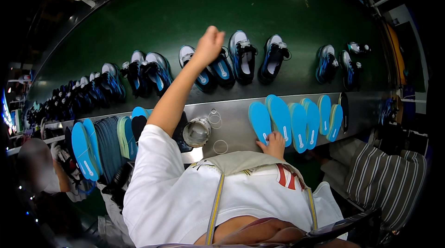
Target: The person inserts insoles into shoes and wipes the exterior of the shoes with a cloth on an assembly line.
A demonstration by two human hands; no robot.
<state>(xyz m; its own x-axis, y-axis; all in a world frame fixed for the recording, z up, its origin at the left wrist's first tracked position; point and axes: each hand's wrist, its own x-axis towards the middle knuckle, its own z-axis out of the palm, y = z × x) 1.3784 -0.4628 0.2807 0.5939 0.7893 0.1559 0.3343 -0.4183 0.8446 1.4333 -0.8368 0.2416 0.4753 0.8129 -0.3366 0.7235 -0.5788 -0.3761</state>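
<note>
My left hand [211, 44] is raised over the green surface, its fingers curled in. Whether it holds anything is hidden. Below and beside it stand a sneaker [222, 73] with a blue insole inside and another sneaker [242, 58] with a pale inside. Part of one more sneaker [186, 53] shows behind my left forearm. On the metal ledge, my right hand [274, 146] has its fingers closed on the lower end of a blue insole [259, 120]. A second blue insole [279, 116] lies right next to it, partly behind my fingers.
More insoles [309, 117] line the ledge [236, 127] to the right. A metal can [196, 132] and thin rings [220, 147] are on it. Left are insole stacks [85, 148] and a long row of sneakers [111, 81]. A person in striped cloth [384, 178] is at right; another person sits left.
</note>
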